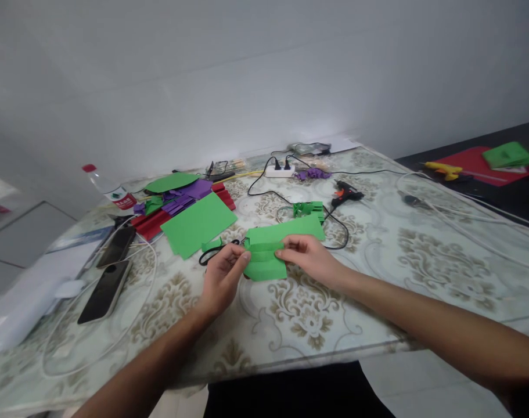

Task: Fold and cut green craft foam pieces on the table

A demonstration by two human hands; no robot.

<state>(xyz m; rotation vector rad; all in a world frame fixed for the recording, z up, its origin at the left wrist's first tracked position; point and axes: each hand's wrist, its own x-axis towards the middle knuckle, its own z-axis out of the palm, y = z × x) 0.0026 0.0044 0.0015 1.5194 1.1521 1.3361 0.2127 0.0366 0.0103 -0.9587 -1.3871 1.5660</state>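
Observation:
Between my two hands is a small piece of green paper (266, 264) with creases running across it. My left hand (224, 273) pinches its left edge, thumb on top. At the upper right edge, my right hand (305, 255) grips it between thumb and fingers. Just behind lies a longer green paper strip (290, 229), partly covered by the held piece. Scissors with black handles (212, 253) lie beside my left hand, their blades mostly hidden. A fringed, cut green paper piece (308, 209) sits farther back.
Green sheets (198, 223) and purple paper (186, 194) are piled at left, near a bottle (111, 188) and two phones (105, 290). A black glue gun (346, 193), a power strip (280, 171) and loose cords lie behind. A yellow glue gun (445, 169) is far right.

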